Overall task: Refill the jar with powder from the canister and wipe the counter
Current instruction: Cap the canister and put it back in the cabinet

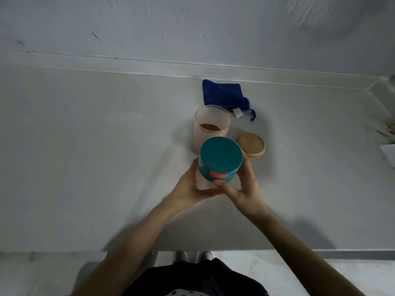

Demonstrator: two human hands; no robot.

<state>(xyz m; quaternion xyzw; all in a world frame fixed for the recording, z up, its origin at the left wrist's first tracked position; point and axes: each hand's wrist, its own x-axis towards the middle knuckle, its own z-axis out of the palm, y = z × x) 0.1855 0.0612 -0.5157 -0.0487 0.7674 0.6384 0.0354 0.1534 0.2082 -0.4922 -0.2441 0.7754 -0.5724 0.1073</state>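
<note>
Teal-lidded canister (220, 160), clear body, coral tab

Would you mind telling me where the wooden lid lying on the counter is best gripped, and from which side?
Take the wooden lid by its rim, from above and from the right. It lies flat on the counter, so only its edge offers a pinch. The jar and the canister, held by the left hand and right hand, crowd its left side.
</note>
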